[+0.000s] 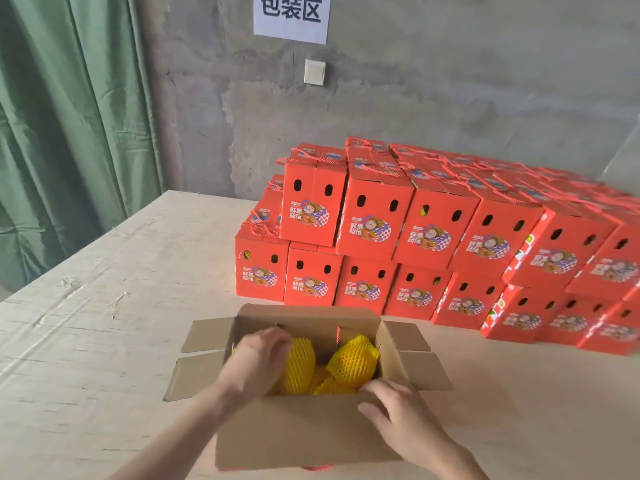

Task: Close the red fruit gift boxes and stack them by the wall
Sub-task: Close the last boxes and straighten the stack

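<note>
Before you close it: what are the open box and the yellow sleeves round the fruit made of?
The open box seems to be corrugated cardboard, matt brown inside, judging by its stiff creased flaps and raw edges. The yellow sleeves are probably soft foam netting, matt, with a raised diamond mesh pattern.

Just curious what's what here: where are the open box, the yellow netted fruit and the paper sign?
open box (294, 434): head view, on its near flap.
yellow netted fruit (353, 362): head view, on the right-hand fruit's net.
paper sign (292, 15): head view, on its middle.
</note>
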Motion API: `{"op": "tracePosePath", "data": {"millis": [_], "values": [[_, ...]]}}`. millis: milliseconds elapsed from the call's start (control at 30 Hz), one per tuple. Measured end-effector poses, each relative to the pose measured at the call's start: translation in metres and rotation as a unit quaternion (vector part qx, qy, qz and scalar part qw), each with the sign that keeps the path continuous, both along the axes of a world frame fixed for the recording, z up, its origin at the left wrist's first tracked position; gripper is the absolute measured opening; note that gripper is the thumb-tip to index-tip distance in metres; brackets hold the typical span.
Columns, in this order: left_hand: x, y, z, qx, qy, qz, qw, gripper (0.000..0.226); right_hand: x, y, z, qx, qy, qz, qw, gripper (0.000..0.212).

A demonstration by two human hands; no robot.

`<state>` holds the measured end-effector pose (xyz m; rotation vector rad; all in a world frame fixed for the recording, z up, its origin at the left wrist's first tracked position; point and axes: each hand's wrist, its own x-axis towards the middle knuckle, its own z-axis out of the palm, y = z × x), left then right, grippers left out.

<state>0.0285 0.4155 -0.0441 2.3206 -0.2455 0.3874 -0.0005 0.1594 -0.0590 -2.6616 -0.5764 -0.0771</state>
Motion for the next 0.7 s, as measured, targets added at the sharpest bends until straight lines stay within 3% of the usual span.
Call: {"op": "tracePosePath", "data": {"millis": [100, 200, 333, 433, 467, 533, 600, 700], "values": [[0.004, 0.024, 0.004, -0.012, 0.021, 0.082, 0.996, 0.017, -0.003, -0.008, 0.013, 0.128, -0.078, -0.039, 0.988, 0.01], [-0.001, 0.058, -0.001, -0.077, 0.018, 0.182, 0.98, 0.014, -0.009, -0.027, 0.002, 0.204, -0.168, -0.151, 0.953, 0.02], [-0.013, 0.108, -0.034, -0.168, 0.027, 0.328, 0.929, 0.015, -0.015, -0.045, -0.043, 0.312, -0.006, -0.319, 0.895, 0.027], [-0.017, 0.129, -0.069, -0.346, 0.115, 0.404, 0.839, 0.026, -0.001, -0.045, -0.055, 0.416, 0.168, -0.341, 0.826, 0.012], [-0.022, 0.132, -0.079, -0.389, 0.152, 0.403, 0.814, 0.03, 0.006, -0.044, -0.053, 0.457, 0.206, -0.341, 0.795, 0.011], [-0.033, 0.131, -0.097, -0.429, 0.196, 0.363, 0.804, 0.033, 0.018, -0.04, -0.046, 0.516, 0.238, -0.332, 0.753, 0.014], [-0.042, 0.114, -0.105, -0.524, 0.205, 0.238, 0.792, 0.026, 0.025, -0.036, -0.039, 0.569, 0.276, -0.338, 0.697, 0.018], [-0.04, 0.096, -0.101, -0.647, 0.3, 0.096, 0.694, 0.025, 0.032, -0.029, -0.027, 0.611, 0.293, -0.346, 0.649, 0.015]]}}
